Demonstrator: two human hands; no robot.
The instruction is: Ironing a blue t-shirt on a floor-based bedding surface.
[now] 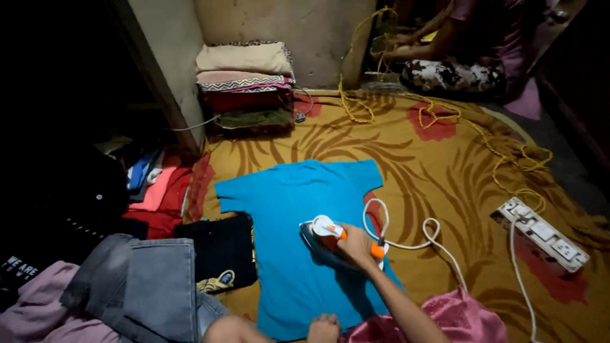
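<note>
Right hand (357,244) wrapped round the orange-and-white iron (327,234), at the blue T-shirt's (286,209) three o'clock edge; left hand (324,328) fisted at its hem. The looping cord (406,241) could snag, likely dragging wrinkles.

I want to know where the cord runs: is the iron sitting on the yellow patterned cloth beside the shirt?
No, the iron rests on the blue shirt, gripped by the right hand.

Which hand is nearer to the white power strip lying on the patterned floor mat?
Right. The right hand grips the white-and-orange iron on the blue T-shirt, partway toward the power strip; the left hand presses the shirt's hem, farther away.
</note>
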